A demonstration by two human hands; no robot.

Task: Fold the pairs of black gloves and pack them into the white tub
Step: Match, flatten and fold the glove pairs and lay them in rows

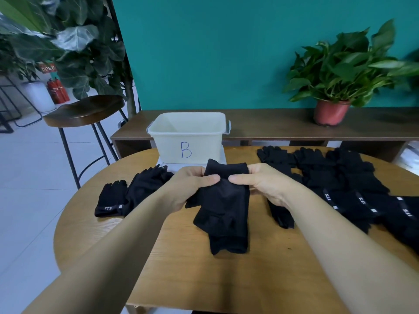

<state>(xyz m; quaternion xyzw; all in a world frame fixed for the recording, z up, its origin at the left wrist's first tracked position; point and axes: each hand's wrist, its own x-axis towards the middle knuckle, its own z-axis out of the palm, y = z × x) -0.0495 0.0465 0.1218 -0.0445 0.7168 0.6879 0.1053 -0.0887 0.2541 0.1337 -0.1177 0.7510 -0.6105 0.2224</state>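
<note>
Single head-worn view, forward and down, close over the table (186,266).

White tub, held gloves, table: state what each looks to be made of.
White tub: probably plastic, semi-matte, with thin moulded walls and a rolled rim.
Held gloves: soft knit or fleece-like fabric, matte black, draping limply without sheen.
Table: wood or wood veneer, smooth, showing grain lines.

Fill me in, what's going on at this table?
A person is mid-fold on a pair of black gloves, left hand and right hand both pinching its upper part over the wooden table. The white tub marked B stands just behind; no gloves show in it. More gloves lie waiting, a small group on the left, a bigger spread on the right.
</note>
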